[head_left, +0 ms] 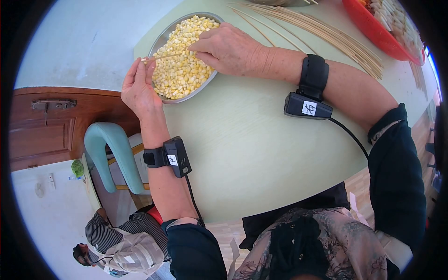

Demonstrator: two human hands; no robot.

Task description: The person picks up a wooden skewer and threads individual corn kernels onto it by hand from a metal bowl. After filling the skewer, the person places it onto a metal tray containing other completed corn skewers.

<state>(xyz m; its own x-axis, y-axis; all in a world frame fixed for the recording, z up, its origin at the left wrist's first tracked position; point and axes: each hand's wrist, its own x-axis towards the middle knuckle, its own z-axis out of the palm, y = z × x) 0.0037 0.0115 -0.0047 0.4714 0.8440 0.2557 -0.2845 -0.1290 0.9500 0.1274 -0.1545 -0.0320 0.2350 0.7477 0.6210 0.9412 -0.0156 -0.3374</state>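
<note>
A metal bowl [214, 80] full of yellow and white corn kernels [179, 77] sits at the table's far edge. Across it, a thin wooden skewer [170, 56] lies between my two hands. My left hand [142, 88], at the bowl's left rim, pinches the skewer's left end, where a small pale piece shows at the fingertips. From the right, my right hand [228, 49] reaches over the rim, its fingers closed at the skewer's other end near a kernel. Whether that kernel is on the skewer is too small to tell.
Many loose skewers [322, 32] lie on the pale green table [261, 144] at the back right. Beyond them is a red basket [380, 35] with pale food pieces. A green chair [109, 149] stands left of the table; a seated person [130, 238] is at the lower left.
</note>
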